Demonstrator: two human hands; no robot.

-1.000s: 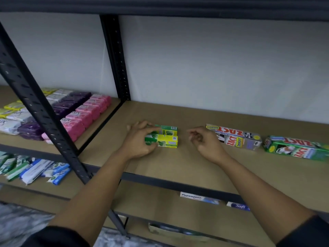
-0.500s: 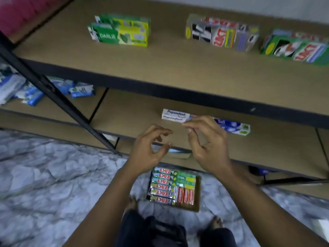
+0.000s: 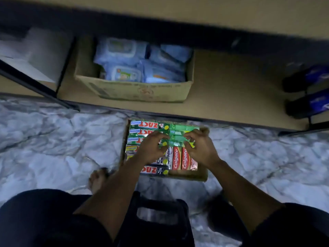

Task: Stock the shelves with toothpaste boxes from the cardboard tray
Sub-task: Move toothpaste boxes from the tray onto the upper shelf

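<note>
A cardboard tray (image 3: 202,175) lies on the marble floor below me. It holds green Zact toothpaste boxes (image 3: 144,124) in rows at the left and red Colgate boxes (image 3: 177,158) standing at the near right. Both hands are down in the tray. My left hand (image 3: 151,150) and my right hand (image 3: 202,150) curl their fingertips onto the two ends of a small green toothpaste box (image 3: 177,139) in the tray's far right part. The view is blurred, and the boxes under my palms are hidden.
The bottom shelf board (image 3: 231,86) runs just beyond the tray, with a cardboard box of blue wipe packs (image 3: 135,90) on it and dark packs (image 3: 308,77) at the right. A black stool (image 3: 156,220) sits between my knees. My bare foot (image 3: 97,179) rests left of the tray.
My view has swung down from the upper shelf to the floor. Both hands left the shelf empty, dropped into the tray and closed on a green box.
</note>
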